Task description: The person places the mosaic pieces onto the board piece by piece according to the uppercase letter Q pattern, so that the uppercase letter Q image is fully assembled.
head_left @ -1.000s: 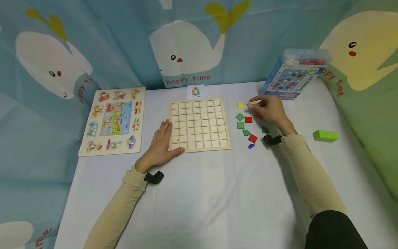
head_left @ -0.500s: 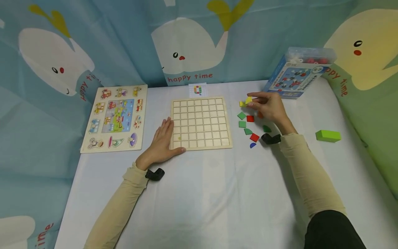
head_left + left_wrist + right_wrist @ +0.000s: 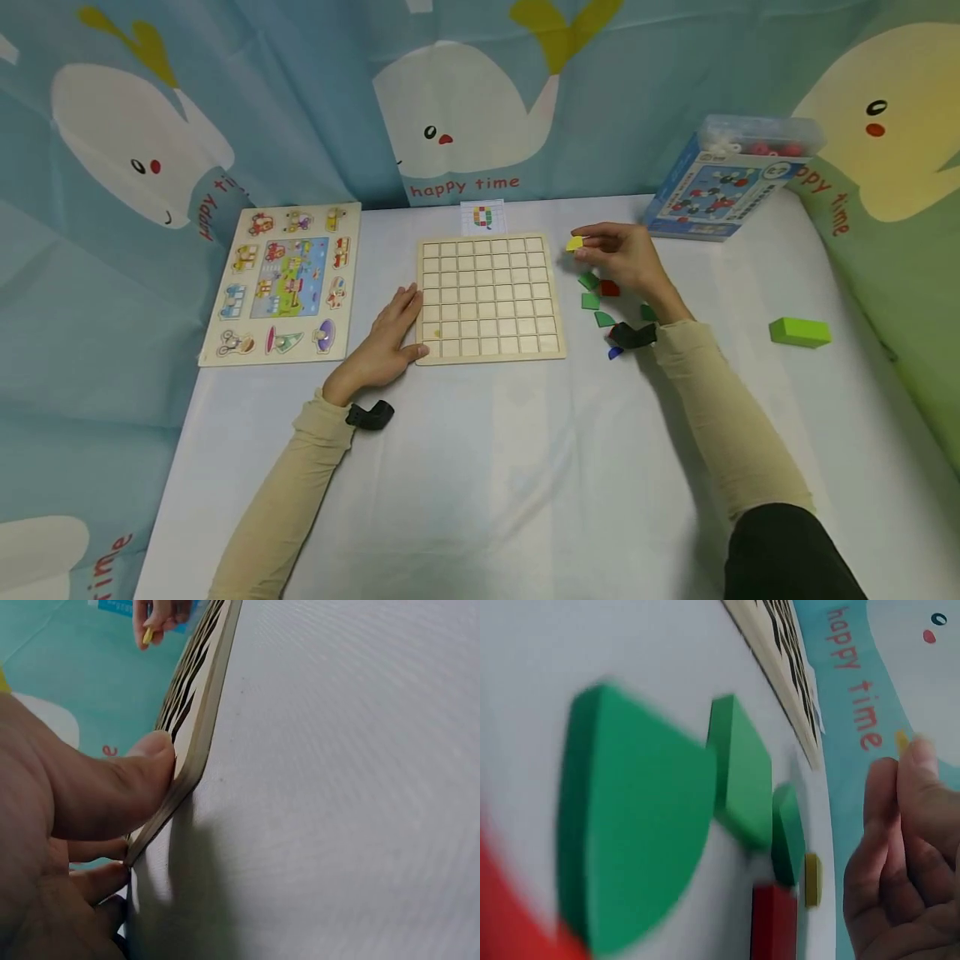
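Note:
My left hand lies at the left side of the wooden grid board, fingers straight along its edge. In the left wrist view its thumb rests on the board's near corner. Right of the board, my right hand pinches a small yellow tile between thumb and fingertips, raised over the table. Below that hand lie green tiles, a red tile and a blue tile. Another yellow tile lies on the table in the right wrist view.
A pattern card lies behind the board. At the left is a picture puzzle board. A blue box stands at the back right, and a bright green block lies at far right. A printed curtain hangs behind.
My right hand has picked up a yellow tile and moved left with it toward the grid board. The left hand stays at the board's edge, its thumb drawn slightly back left.

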